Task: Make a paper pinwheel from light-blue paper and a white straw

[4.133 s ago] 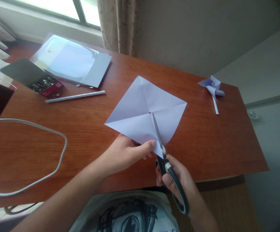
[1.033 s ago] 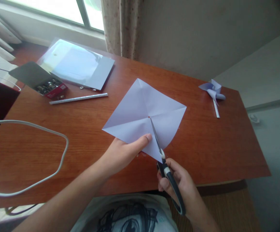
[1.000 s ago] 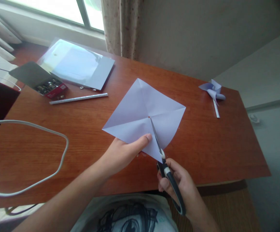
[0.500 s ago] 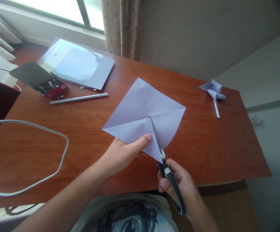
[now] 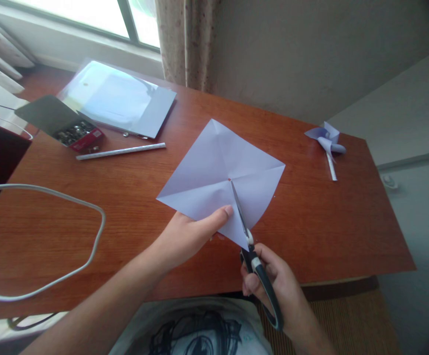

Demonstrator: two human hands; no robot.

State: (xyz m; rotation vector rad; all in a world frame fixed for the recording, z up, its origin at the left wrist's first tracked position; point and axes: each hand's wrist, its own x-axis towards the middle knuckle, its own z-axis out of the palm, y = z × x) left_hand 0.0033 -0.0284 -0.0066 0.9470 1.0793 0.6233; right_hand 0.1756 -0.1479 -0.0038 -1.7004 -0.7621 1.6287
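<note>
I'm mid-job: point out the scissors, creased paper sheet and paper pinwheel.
Scissors (image 5: 256, 263), head view, on the upper handle.
Creased paper sheet (image 5: 219, 170), head view, near its centre.
Paper pinwheel (image 5: 326, 143), head view, on a vane.

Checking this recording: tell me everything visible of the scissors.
The scissors have dark handles with pale trim and a whitish part near the pivot. The right hand grips them by the handles, angled away from the person. One slim, metallic-looking blade lies over the white paper sheet, its tip beside a small reddish spot near the middle; the other blade is hidden, so the opening between them cannot be judged.
</note>
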